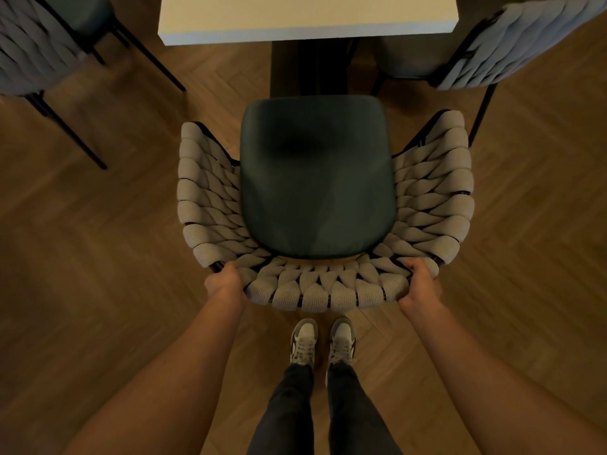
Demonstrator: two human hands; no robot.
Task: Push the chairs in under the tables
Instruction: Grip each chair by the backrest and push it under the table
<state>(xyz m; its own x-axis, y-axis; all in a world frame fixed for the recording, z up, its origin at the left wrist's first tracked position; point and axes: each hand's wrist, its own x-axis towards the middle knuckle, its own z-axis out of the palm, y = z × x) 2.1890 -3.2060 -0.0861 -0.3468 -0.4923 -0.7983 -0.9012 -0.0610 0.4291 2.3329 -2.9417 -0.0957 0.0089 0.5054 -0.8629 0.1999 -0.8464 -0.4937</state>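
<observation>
Three woven-backed chairs [317, 178] [29, 44] [512, 44] (two only partly in view), one table [305, 18], two hands [223, 282] [422, 282], two shoes [303, 343] [341, 339].

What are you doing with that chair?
A person stands behind a chair, with the left hand and right hand gripping the two ends of its woven back. The chair faces a white table, but its seat is not yet under it. Two more chairs stand at the table's sides.

A brown herringbone wooden floor [98, 241] fills the view. On it stand 2 grey-and-white lace-up sneakers [303, 343], side by side, below dark slim trouser legs [289, 408].
</observation>
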